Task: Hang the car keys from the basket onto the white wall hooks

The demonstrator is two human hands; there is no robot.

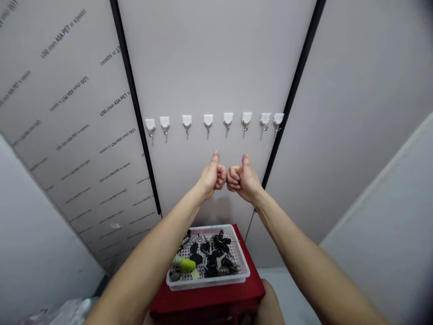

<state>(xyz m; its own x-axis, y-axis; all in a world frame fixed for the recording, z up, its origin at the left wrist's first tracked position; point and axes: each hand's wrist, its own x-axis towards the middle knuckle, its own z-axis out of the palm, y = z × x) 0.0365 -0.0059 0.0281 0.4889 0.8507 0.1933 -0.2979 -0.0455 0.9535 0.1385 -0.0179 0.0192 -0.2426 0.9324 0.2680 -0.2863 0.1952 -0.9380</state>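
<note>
Both grips are closed into fists with the thumbs pointing up, and no object shows in either. The left grip [211, 177] and the right grip [244, 179] stand side by side in mid-air, knuckles almost meeting, touching nothing else.

Nearest, at the bottom edge, a bare knee [269, 302] rises beside a red stand [206, 300]. On the stand sits a white perforated plastic tray [203, 283], below and nearer than both grips and well apart from them. In the tray lies a heap of black-headed keys [211, 266], with a lime-green cylindrical item [184, 265] toward its left side.

Farther on, just beyond the raised thumbs and not touching them, a row of eight white adhesive hooks [208, 122] runs across a pale grey wall panel [216, 67]. Each hook has a small metal prong. Black strips edge the panel on both sides, and the panel to its left carries repeated printed lettering [77, 135].
</note>
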